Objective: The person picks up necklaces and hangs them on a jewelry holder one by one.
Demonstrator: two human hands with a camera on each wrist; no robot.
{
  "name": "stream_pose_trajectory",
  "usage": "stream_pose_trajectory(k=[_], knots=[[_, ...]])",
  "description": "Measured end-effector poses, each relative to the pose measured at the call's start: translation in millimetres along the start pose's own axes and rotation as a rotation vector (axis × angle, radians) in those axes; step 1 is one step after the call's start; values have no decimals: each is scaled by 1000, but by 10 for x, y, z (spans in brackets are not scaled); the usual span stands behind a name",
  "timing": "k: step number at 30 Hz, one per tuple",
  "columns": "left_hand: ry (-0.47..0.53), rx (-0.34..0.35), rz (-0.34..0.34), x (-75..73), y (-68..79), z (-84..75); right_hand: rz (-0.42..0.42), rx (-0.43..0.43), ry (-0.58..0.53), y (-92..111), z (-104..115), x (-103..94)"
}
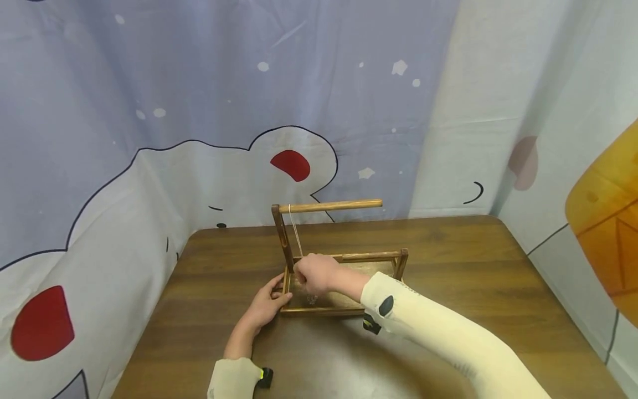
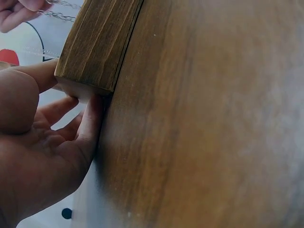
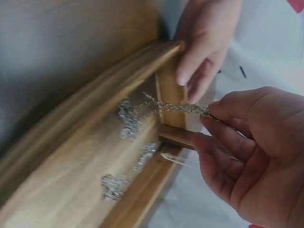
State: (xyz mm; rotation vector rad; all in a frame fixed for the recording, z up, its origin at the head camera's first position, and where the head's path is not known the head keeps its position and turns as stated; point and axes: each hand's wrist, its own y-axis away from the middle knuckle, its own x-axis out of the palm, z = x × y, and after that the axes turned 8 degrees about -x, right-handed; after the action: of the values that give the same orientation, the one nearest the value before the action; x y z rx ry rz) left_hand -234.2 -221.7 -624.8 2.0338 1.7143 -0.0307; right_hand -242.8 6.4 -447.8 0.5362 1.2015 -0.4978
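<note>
A wooden jewelry stand [image 1: 323, 312] has a shallow tray at its base, with an upright post and a bar [image 1: 331, 206] above. My left hand [image 1: 266, 305] grips the tray's left end, thumb on one side and fingers against the end piece [image 2: 80, 89]. Over the tray, my right hand [image 1: 319, 273] pinches a silver chain necklace [image 3: 178, 108] between thumb and fingertips. Part of that chain trails down into the tray. Several small heaps of silver chain [image 3: 114, 185] lie on the tray floor. A thin pale strand [image 1: 295, 230] hangs from the bar near the post.
The stand sits on a brown wooden table [image 1: 448, 249]. A short post [image 1: 400, 264] rises at the tray's right end. Behind and beside the table hangs a printed curtain [image 1: 224, 183]. My right sleeve [image 1: 448, 332] reaches across the table's front right.
</note>
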Motion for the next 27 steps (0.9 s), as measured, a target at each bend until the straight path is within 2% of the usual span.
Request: stream_pose_trajectory(k=[4,11,14,16,19,23,27], knots=[[12,-1,-8,16,14,-11,23,9,62,48,45,-104],[-14,109,-15,27,105,-67,42,-10,253,130,94,-244],[-7,104,-23,37,135,-106,39,3,276,155,79,-301],[8,67,-27,43,122,-105,40,17,246,174,56,-342],[7,27,-34,51,90,-74,32,27,143,208,6,-398],[-11,21,-51,61,57,-34,-25,8,-8,249,-81,-463],[-15,14,-63,66,14,-26,-102,-28,-81,281,-173,-531]])
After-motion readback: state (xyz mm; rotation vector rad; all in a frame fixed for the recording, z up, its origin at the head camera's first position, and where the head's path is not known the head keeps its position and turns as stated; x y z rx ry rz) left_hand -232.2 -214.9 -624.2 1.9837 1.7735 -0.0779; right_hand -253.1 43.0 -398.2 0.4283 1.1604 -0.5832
